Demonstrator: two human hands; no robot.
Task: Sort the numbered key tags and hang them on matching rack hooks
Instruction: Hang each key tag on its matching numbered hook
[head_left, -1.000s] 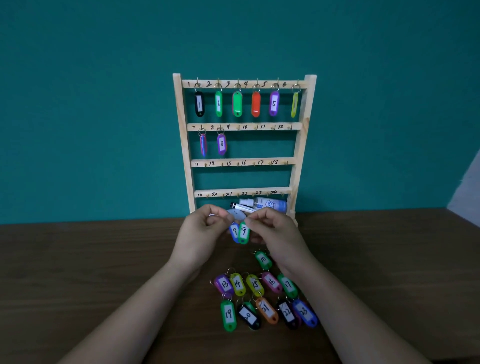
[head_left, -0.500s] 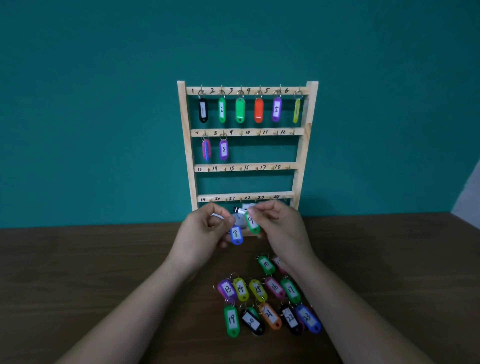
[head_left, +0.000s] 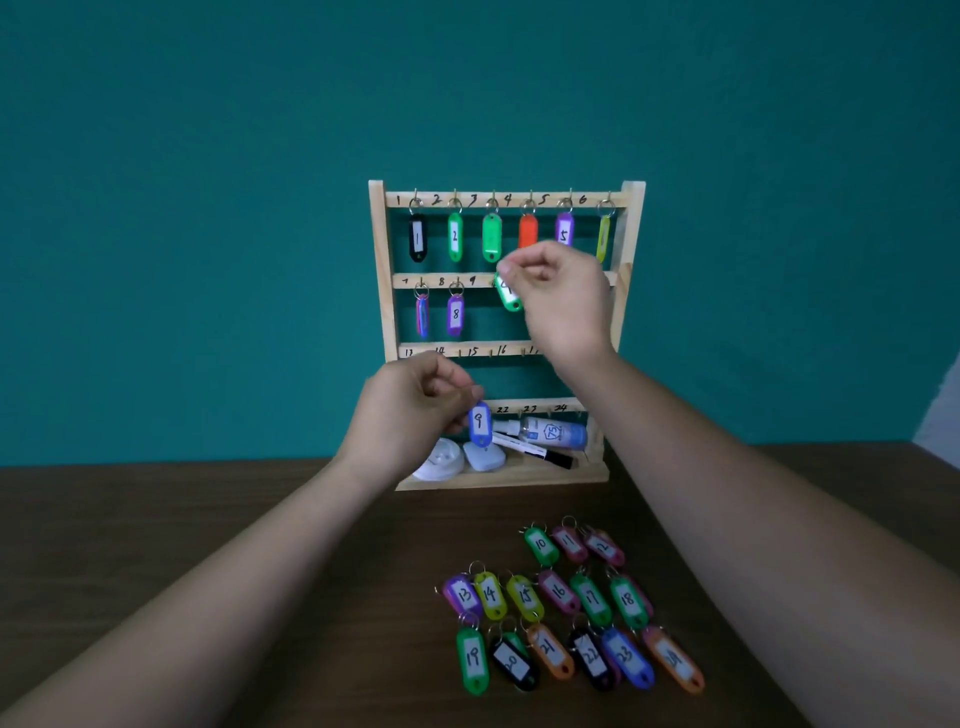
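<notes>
Two hands are raised before the wooden rack (head_left: 631, 260), each pinching one key tag.
Right hand (head_left: 563, 301) fingers (head_left: 511, 265) pinch the ring of a green tag (head_left: 508, 295), which hangs tilted at the second rail, near the 9 mark. Left hand (head_left: 410, 415) fingers (head_left: 457, 395) pinch the top of a blue tag (head_left: 480, 423) marked 9, in front of the bottom rail. Six hung tags (head_left: 454, 236) fill the top rail and two hang beneath. Fifteen loose tags (head_left: 558, 590), numbered 10 to 24, lie in three rows on the surface (head_left: 208, 519).
</notes>
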